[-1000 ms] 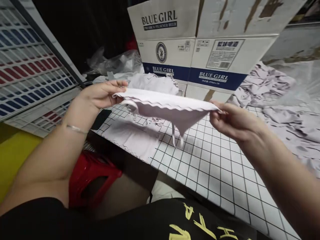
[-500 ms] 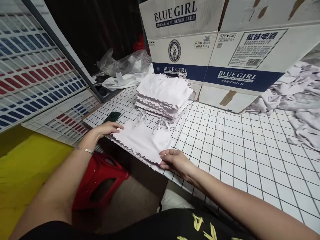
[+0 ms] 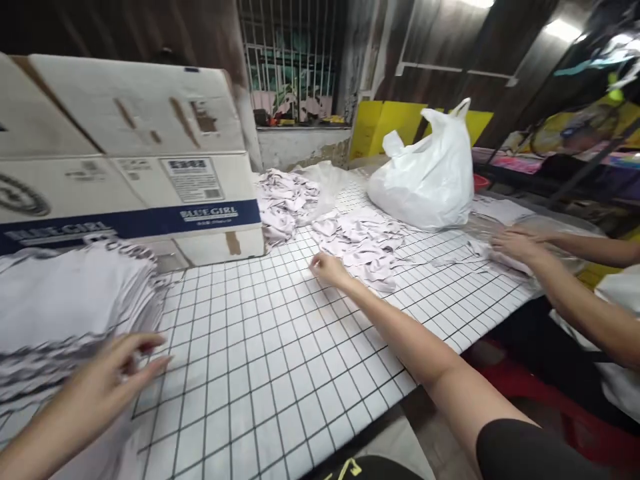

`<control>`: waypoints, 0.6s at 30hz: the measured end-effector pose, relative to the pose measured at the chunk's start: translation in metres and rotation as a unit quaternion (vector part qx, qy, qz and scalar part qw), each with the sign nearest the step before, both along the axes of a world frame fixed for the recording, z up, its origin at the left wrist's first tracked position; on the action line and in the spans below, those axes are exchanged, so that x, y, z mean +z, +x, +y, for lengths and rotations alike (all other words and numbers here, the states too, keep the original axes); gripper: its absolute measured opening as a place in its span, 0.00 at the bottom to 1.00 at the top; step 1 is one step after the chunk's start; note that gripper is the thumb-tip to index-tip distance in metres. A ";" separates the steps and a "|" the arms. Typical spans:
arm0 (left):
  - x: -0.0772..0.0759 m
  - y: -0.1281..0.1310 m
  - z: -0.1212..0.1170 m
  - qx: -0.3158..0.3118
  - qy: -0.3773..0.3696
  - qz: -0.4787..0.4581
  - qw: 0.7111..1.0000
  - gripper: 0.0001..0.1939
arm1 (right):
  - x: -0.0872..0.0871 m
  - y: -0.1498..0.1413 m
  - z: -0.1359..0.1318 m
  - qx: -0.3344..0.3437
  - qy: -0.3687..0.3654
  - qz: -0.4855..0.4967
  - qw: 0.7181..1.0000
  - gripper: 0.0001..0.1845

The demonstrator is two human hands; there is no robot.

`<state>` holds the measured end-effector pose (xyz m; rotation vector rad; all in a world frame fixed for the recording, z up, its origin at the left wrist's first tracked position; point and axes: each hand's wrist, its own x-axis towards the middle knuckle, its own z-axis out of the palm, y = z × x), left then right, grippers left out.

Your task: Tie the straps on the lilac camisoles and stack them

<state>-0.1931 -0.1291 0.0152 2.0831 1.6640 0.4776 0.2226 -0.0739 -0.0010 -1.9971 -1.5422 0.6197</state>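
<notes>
Since the earlier frame the hands have moved apart: the right hand (image 3: 330,270) is now right of the cardboard carton (image 3: 140,137), at a crumpled heap of soft pale cloth (image 3: 367,243), fingers curled; whether they pinch any, I cannot tell. The left hand (image 3: 120,373), thumb and fingers apart around nothing, is before the carton, near a layered, wavy-edged stack (image 3: 60,287). The tabletop (image 3: 250,360) is smooth, black-gridded; right of the carton bulges a plastic bag (image 3: 425,177).

Left hand (image 3: 107,377) blurred, fingers parted, right hand (image 3: 327,269) extended forward, fingers apparently curled
</notes>
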 end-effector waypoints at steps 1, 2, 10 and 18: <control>0.001 0.040 0.018 -0.024 -0.002 -0.005 1.000 0.17 | 0.003 0.035 0.018 -0.049 0.014 -0.017 0.999 0.09; 0.002 0.081 0.037 -0.057 -0.014 -0.016 0.998 0.17 | 0.005 0.066 0.035 -0.093 0.030 -0.033 0.995 0.11; -0.022 0.321 0.155 -0.185 -0.041 -0.161 0.969 0.08 | 0.001 0.178 0.110 -0.160 0.074 -0.022 0.984 0.09; -0.011 0.424 0.137 -0.179 -0.021 -0.418 0.890 0.23 | 0.103 0.147 0.080 -0.050 0.177 0.223 0.957 0.20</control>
